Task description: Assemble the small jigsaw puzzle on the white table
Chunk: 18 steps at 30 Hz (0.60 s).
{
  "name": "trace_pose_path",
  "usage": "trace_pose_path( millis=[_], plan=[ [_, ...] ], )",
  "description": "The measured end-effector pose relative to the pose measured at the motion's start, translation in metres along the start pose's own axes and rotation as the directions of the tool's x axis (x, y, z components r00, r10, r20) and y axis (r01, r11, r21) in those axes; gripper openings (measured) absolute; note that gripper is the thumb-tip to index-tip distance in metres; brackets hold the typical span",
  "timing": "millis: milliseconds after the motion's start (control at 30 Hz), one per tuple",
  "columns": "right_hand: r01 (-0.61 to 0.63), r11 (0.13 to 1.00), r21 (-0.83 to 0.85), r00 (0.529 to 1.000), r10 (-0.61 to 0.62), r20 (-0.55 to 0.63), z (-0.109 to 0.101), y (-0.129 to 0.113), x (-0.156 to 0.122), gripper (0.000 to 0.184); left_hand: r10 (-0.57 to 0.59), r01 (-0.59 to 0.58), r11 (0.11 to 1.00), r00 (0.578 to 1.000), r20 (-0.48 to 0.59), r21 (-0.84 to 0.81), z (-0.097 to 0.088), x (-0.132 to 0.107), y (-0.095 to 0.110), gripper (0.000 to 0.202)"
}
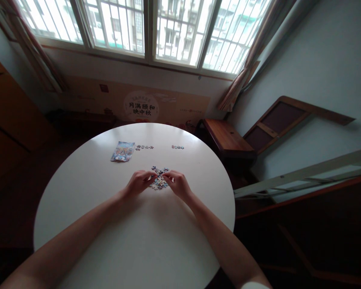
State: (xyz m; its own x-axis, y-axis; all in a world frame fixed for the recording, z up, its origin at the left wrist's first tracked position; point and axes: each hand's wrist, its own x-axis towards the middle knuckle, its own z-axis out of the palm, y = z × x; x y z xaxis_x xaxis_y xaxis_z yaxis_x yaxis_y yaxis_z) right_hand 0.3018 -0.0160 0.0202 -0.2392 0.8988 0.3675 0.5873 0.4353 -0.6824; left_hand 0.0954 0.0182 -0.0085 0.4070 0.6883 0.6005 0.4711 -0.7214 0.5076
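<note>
A loose pile of jigsaw pieces (pixel 160 184) lies near the middle of the round white table (pixel 132 233). My left hand (pixel 140 180) is at the pile's left side, thumb and index finger pinched together on what looks like a jigsaw piece. From the right, my right hand (pixel 177 181) mirrors it with a similar pinch at the pile's edge. The fingertips of both hands are close together above the pieces. What each pinch holds is small and partly hidden by the fingers.
Farther back lies a colourful printed packet (pixel 122 151). Beside it sits a small group of jigsaw pieces (pixel 145 147), with a short row of pieces (pixel 177 147) to the right. A wooden bench (pixel 228 136) stands beyond the table, under barred windows (pixel 180 32).
</note>
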Motion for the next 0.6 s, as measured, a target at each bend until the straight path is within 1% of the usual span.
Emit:
trace_pose_path(
  millis=[133,367,600],
  plan=[
    [0.002,1.000,0.019,1.000,-0.002,-0.005,0.0001,0.0000,-0.0002,0.020,-0.002,0.002,1.000,1.000,0.008,-0.004,-0.0010,-0.0002,0.0014,0.020],
    [0.035,0.998,0.053,0.999,-0.033,-0.031,0.0028,0.0044,0.0001,0.019,0.028,-0.028,1.000,0.999,-0.027,-0.002,-0.0009,0.0015,0.0022,0.019],
    [0.056,0.996,0.064,0.998,-0.053,-0.046,0.0028,0.0031,0.0008,0.015,0.031,-0.032,0.999,0.999,-0.029,-0.013,-0.0005,0.0011,0.0020,0.016]
  ],
)
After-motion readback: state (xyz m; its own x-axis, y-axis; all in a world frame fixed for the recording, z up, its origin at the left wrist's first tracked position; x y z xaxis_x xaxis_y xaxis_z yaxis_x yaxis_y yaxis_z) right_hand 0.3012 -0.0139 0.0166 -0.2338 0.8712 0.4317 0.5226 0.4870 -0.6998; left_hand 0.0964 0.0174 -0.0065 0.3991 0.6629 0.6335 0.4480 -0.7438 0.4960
